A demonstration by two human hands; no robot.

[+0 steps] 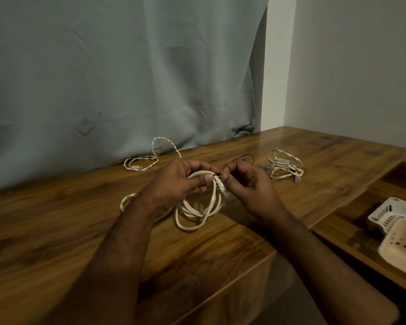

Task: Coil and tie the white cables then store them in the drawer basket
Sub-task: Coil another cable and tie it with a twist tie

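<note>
White cable (198,207), coiled into several loops, held above the counter (56,231) with its lower turns hanging toward the wood. Left hand (181,181) curled round the top of the coil, thumb pressed across the gathered strands; right hand (242,184) just right of the coil, pinching a thin dark tie (243,158) at the bundle's top beside the clear plug. Step judged as tying: best done by keeping the loops pinched flat and even, drawing the tie snug round all strands, tucking the plug end in so nothing springs loose. Behind the coil, right: a second cable bundle (285,166), seemingly already tied. Behind the coil, left: a twisted cable (150,156) lying loose against a grey-green curtain (127,66). Far right of the coil, lower down: an open drawer (352,233) holding a white basket (387,212) and a beige tray. Plain white wall behind, right of the coil.
</note>
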